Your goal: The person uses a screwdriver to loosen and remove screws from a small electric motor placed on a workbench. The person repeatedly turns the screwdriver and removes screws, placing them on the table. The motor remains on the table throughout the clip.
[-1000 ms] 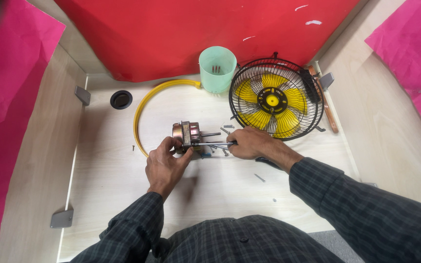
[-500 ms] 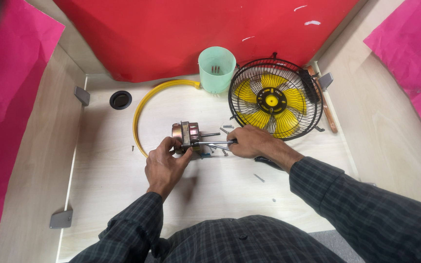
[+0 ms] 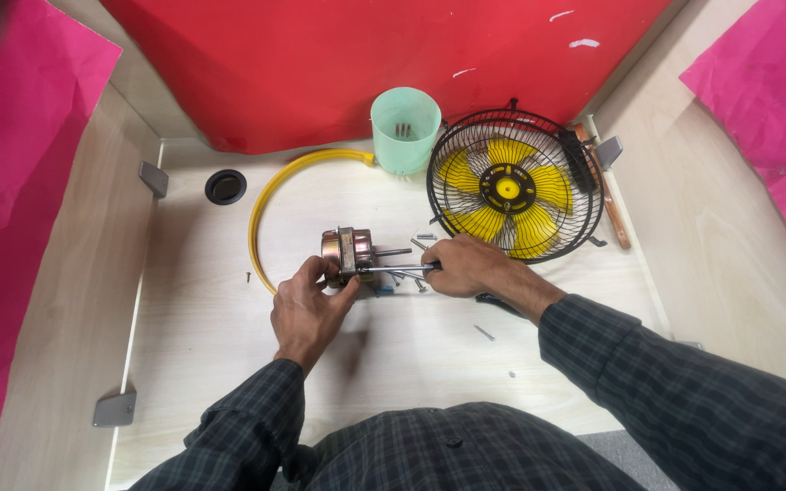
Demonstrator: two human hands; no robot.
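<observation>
Gripping copper fan motor (image 3: 346,252) in left hand (image 3: 307,307), right hand (image 3: 462,267) just beside, on metal rods (image 3: 402,267)

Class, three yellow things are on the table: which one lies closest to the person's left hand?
The curved yellow hose, arcing just beside the left hand; the yellow fan blades sit caged farther right, behind the right hand.
</observation>
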